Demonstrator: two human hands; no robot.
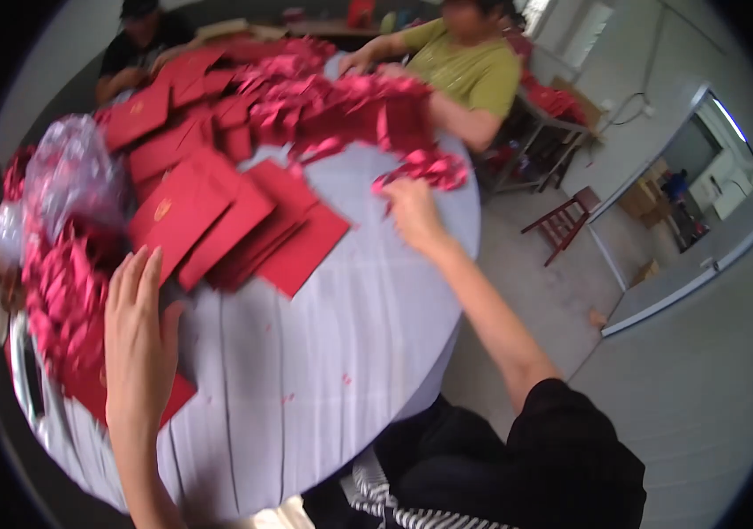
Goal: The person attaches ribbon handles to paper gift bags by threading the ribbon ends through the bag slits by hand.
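My left hand is upright at the near left with its fingers stretched out. The fingertips reach the lower edge of a pile of flat red paper pieces, some bearing a gold mark; whether they touch is unclear. Over at the table's right side, my right hand has its fingers bent around the near edge of a small bunch of shiny red ribbon. The fingertips are partly hidden and slightly blurred. More red paper lies beneath and beside my left wrist.
The round table wears a pale cloth. A clear plastic bag and looped red ribbons lie at the left; a larger ribbon heap lies farther back. Across sit a person in yellow-green and one in black. A red stool stands right.
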